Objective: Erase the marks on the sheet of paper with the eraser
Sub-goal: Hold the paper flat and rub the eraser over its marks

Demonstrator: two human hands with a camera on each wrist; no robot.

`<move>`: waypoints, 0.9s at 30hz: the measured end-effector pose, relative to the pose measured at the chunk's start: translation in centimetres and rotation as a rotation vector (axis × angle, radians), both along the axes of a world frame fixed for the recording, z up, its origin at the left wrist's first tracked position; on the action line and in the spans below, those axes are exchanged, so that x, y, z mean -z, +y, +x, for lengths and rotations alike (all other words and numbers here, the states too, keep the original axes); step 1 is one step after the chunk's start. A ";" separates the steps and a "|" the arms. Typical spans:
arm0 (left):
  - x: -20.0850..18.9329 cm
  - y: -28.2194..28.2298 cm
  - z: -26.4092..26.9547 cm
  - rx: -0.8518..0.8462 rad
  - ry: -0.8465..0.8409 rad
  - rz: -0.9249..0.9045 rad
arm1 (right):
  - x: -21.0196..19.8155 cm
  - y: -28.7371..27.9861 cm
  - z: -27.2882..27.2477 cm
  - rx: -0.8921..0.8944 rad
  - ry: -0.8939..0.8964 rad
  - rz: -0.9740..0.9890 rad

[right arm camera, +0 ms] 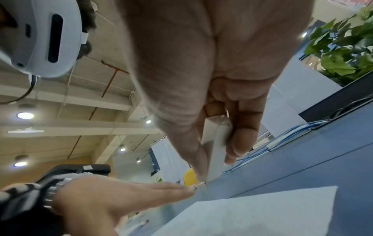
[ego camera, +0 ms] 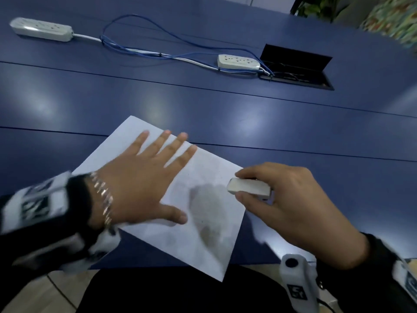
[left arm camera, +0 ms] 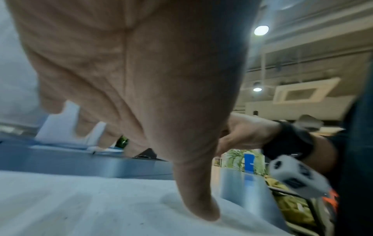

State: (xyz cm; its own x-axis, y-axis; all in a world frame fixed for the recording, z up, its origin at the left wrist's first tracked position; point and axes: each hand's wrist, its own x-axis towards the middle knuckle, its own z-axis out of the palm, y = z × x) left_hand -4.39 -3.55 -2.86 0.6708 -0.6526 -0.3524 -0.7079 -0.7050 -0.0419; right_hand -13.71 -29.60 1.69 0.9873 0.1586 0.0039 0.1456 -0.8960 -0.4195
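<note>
A white sheet of paper (ego camera: 209,240) lies at an angle on the blue table (ego camera: 225,105), one corner hanging over the near edge. A grey smudge (ego camera: 209,213) darkens its right half. My left hand (ego camera: 144,175) lies over the sheet's left part with fingers straight and spread; in the left wrist view its thumb (left arm camera: 197,191) reaches down to the paper (left arm camera: 80,207). My right hand (ego camera: 288,204) pinches a white rectangular eraser (ego camera: 248,188) between thumb and fingers at the sheet's right edge, above the smudge. The right wrist view shows the eraser (right arm camera: 217,143) held just above the table.
Two white power strips (ego camera: 41,29) (ego camera: 238,62) lie at the back of the table, joined by blue and white cables (ego camera: 158,53). An open black cable hatch (ego camera: 297,68) sits at the back right. Potted greenery (right arm camera: 343,51) stands beyond the table.
</note>
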 end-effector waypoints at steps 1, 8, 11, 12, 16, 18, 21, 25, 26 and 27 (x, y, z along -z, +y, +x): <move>-0.7 0.8 -1.1 -0.044 -0.007 0.034 | 0.2 -0.2 0.2 0.001 0.016 -0.011; -2.2 2.9 -4.9 -0.180 0.287 0.286 | 2.6 -1.2 4.7 -0.136 0.166 -0.296; -2.4 3.3 -3.9 -0.183 0.249 0.303 | 2.9 -1.4 4.8 -0.148 0.212 -0.331; -2.2 3.4 -3.4 -0.186 0.253 0.312 | 3.0 -1.4 4.4 -0.157 0.219 -0.317; -1.6 3.2 -0.9 -0.150 0.233 0.322 | 3.3 -1.3 0.8 -0.211 0.247 -0.266; -1.4 3.0 0.1 -0.120 0.230 0.314 | 3.6 -0.7 -1.0 -0.239 0.284 -0.228; -1.3 2.2 1.1 -0.066 0.198 0.259 | 3.4 0.0 -1.8 -0.248 0.303 -0.176; -0.3 0.3 1.4 -0.002 0.220 0.058 | 3.0 0.7 1.4 -0.214 0.195 -0.177; 0.3 -0.3 1.5 0.011 0.227 0.029 | 3.2 1.1 2.4 -0.221 0.178 -0.193; 0.8 -0.9 1.5 0.018 0.228 0.006 | 3.3 1.4 3.5 -0.228 0.158 -0.220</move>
State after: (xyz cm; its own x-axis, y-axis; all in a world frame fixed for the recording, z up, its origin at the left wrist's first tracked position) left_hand -2.93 -4.45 -3.67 0.5617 -0.6610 -0.4976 -0.7119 -0.6925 0.1163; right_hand -10.25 -28.18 -1.62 0.9123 0.3547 -0.2045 0.3008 -0.9195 -0.2529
